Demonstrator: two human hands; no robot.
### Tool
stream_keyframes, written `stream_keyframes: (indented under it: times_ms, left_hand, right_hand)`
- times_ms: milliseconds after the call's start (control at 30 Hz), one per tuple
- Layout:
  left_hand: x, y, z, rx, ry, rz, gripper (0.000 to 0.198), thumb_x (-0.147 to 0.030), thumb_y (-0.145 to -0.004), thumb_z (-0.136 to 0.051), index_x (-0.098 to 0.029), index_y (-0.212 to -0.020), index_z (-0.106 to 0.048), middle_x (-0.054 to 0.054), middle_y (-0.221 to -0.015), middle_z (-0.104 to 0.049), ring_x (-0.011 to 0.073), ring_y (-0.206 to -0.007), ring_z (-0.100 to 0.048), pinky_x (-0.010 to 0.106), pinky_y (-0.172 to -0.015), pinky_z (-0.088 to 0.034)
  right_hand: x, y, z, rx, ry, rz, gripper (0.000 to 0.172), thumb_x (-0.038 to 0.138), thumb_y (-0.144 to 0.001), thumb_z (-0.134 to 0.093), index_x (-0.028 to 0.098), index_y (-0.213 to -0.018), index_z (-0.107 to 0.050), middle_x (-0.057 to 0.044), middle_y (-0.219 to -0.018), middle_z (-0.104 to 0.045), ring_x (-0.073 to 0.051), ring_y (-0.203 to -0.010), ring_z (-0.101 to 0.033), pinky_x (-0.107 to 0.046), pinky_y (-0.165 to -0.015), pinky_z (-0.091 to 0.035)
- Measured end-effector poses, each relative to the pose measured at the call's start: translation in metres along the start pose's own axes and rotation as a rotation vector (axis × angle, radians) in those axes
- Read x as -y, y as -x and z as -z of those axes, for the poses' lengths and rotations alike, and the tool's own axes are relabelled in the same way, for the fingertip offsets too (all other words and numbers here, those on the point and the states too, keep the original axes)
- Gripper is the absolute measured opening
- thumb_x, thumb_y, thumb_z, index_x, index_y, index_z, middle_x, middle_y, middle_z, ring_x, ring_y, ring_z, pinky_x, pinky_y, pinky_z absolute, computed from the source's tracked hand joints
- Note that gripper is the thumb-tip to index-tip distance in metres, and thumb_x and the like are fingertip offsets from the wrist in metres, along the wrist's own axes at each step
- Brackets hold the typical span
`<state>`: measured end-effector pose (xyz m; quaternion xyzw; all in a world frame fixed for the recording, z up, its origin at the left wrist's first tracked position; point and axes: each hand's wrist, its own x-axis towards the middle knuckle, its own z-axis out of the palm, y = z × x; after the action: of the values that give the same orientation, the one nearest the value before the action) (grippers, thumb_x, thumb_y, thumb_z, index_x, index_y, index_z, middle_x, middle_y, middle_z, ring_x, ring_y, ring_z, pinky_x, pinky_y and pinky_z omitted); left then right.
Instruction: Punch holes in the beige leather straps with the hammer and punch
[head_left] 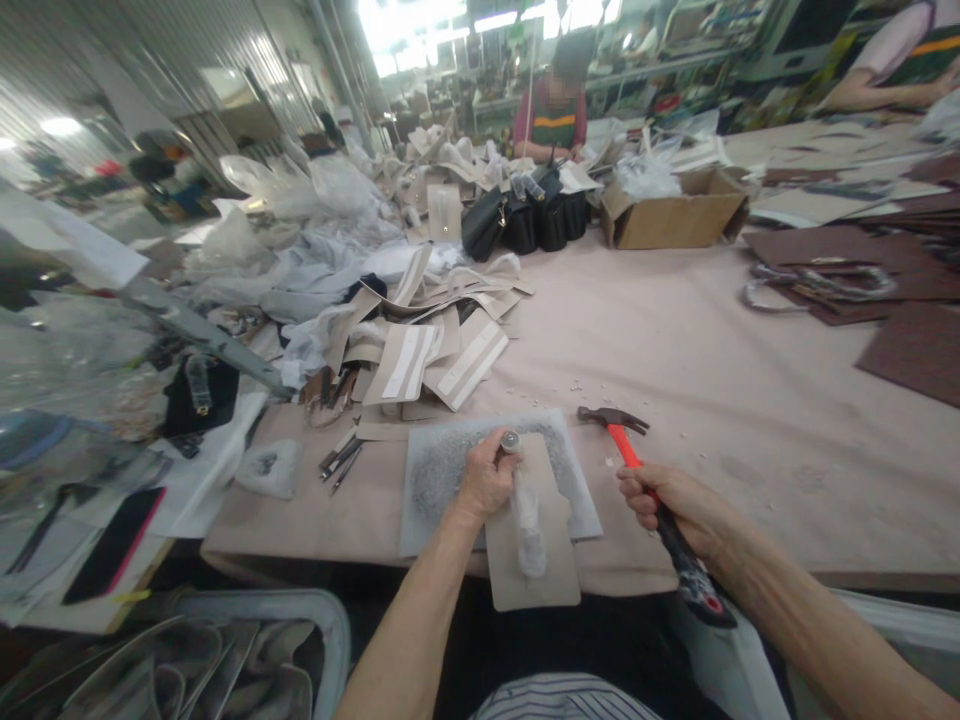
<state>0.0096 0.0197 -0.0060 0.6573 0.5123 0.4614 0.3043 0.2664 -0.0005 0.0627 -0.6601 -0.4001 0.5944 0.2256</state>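
My left hand (489, 475) is closed around a short metal punch (511, 441), held upright with its round top showing. Its lower end is hidden by my fingers. Under it lies a beige leather panel (501, 560) with a plastic-wrapped strip (530, 530) along its middle. The panel rests on a pale, heavily pitted board (435, 485) and overhangs the table's front edge. In my right hand (679, 505) is a claw hammer (626, 445), gripped by its red and black handle. The hammer head is to the right of the board, apart from the punch.
Beige panels (409, 365) pile up behind the board. Several slim tools (341, 460) and a white bag (268, 468) lie left. Black handbags (525, 215) and a cardboard box (671, 215) stand farther back. Brown sheets (915, 350) lie right. A person (551, 115) works across the table.
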Motion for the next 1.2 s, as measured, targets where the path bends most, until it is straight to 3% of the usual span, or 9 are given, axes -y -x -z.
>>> stream_keyframes:
  times_ms: [100,200,267,400,533,767,967,1133,1200]
  left_hand:
    - [0.002,0.0,-0.001,0.035,0.012,0.004,0.018,-0.018,-0.081,-0.058,-0.019,-0.097,-0.064,0.004,-0.086,-0.068,0.0196,-0.08,-0.062,0.029,-0.074,-0.047]
    - [0.003,0.0,-0.002,0.026,0.059,0.033,0.019,-0.018,-0.08,-0.057,-0.019,-0.097,-0.065,0.003,-0.086,-0.067,0.0187,-0.079,-0.062,0.029,-0.074,-0.047]
    - [0.003,-0.002,-0.001,0.038,0.09,0.058,0.018,-0.018,-0.078,-0.058,-0.019,-0.095,-0.065,0.002,-0.082,-0.065,0.0172,-0.075,-0.059,0.027,-0.071,-0.046]
    - [0.005,-0.011,0.004,0.082,0.199,0.14,0.01,-0.023,-0.078,-0.059,-0.017,-0.085,-0.063,0.0,-0.073,-0.061,0.0148,-0.068,-0.055,0.025,-0.066,-0.044]
    - [0.007,-0.018,0.01,0.143,0.257,0.163,0.011,-0.027,-0.079,-0.062,-0.016,-0.083,-0.063,0.001,-0.079,-0.065,0.0162,-0.076,-0.059,0.025,-0.072,-0.046]
    - [0.006,-0.012,0.011,0.162,0.13,0.021,0.01,-0.019,-0.081,-0.059,-0.018,-0.088,-0.066,0.0,-0.078,-0.064,0.0155,-0.072,-0.056,0.026,-0.069,-0.045]
    - [0.005,-0.005,0.01,0.146,0.093,-0.021,0.014,-0.017,-0.081,-0.057,-0.019,-0.091,-0.066,0.0,-0.079,-0.062,0.0162,-0.073,-0.056,0.027,-0.071,-0.045]
    - [0.009,-0.006,0.009,0.149,0.075,-0.014,0.008,-0.017,-0.079,-0.057,-0.018,-0.085,-0.063,-0.002,-0.069,-0.057,0.0143,-0.064,-0.05,0.025,-0.062,-0.04]
    - [0.009,-0.006,0.009,0.151,0.059,-0.02,0.007,-0.018,-0.08,-0.057,-0.018,-0.085,-0.063,-0.002,-0.07,-0.057,0.0141,-0.065,-0.05,0.025,-0.063,-0.04]
  right_hand:
    - [0.019,0.024,-0.014,-0.13,0.057,0.242,0.022,0.044,-0.09,-0.044,0.024,-0.082,-0.043,0.006,-0.059,-0.041,-0.01,-0.043,-0.035,-0.023,-0.042,-0.028]
    - [0.028,0.04,-0.022,-0.32,0.395,0.635,0.034,0.052,-0.094,-0.038,0.024,-0.076,-0.042,0.003,-0.055,-0.045,-0.013,-0.046,-0.039,-0.027,-0.048,-0.027]
    - [0.029,0.042,-0.024,-0.302,0.612,0.758,0.035,0.051,-0.095,-0.037,0.024,-0.074,-0.041,0.001,-0.055,-0.048,-0.014,-0.047,-0.04,-0.029,-0.05,-0.024]
    - [0.029,0.04,-0.026,-0.195,0.837,0.725,0.033,0.046,-0.097,-0.034,0.024,-0.074,-0.043,-0.002,-0.057,-0.054,-0.015,-0.047,-0.043,-0.03,-0.051,-0.023]
    - [0.042,0.044,-0.029,-0.316,0.715,0.766,0.033,0.047,-0.097,-0.031,0.025,-0.074,-0.039,0.001,-0.054,-0.048,-0.015,-0.045,-0.041,-0.029,-0.051,-0.024]
    - [0.071,0.06,-0.018,-0.27,0.704,0.704,0.029,0.048,-0.092,-0.036,0.026,-0.072,-0.039,0.003,-0.049,-0.044,-0.015,-0.042,-0.038,-0.029,-0.049,-0.022]
    - [0.066,0.072,-0.024,-0.487,0.627,0.87,0.031,0.049,-0.097,-0.031,0.027,-0.077,-0.039,0.0,-0.055,-0.048,-0.016,-0.046,-0.042,-0.03,-0.051,-0.026]
    - [0.038,0.053,-0.024,-0.205,0.929,0.79,0.024,0.039,-0.093,-0.036,0.025,-0.075,-0.04,-0.001,-0.053,-0.051,-0.014,-0.042,-0.036,-0.03,-0.049,-0.016]
    - [0.046,0.058,-0.022,-0.228,0.963,0.824,0.025,0.04,-0.094,-0.038,0.025,-0.074,-0.041,-0.001,-0.053,-0.05,-0.014,-0.042,-0.035,-0.03,-0.05,-0.015]
